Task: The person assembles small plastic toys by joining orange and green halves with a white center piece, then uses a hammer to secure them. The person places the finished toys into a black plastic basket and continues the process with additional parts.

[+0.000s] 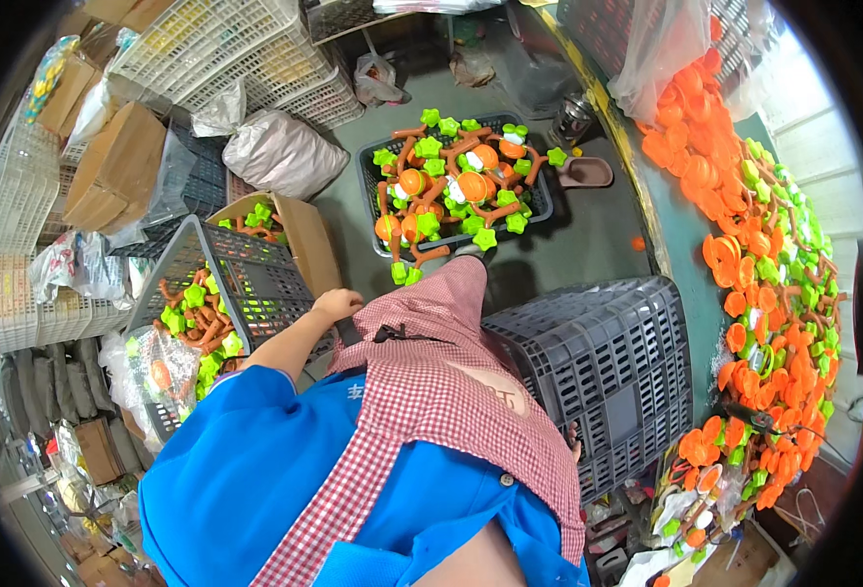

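My left hand (339, 303) is by the left side of my checked apron, fingers loosely curled, with nothing visible in it. At my right side my right hand (575, 442), mostly hidden by the apron, grips the edge of a dark grey plastic crate (627, 421). That slatted crate leans beside my leg, its inside turned out of sight. On the floor in front of me sits another dark crate (547, 207), heaped with brown branch-shaped plastic pieces, green stars and orange round parts. My foot is close to its near rim.
At left, a grey crate (255, 264) and a cardboard box (312, 240) hold similar pieces. A stuffed sack (283, 155) lies behind them. Along the right runs a bench (701, 313) piled with orange and green parts. A pinkish scoop (588, 173) and metal canister (572, 119) stand before it.
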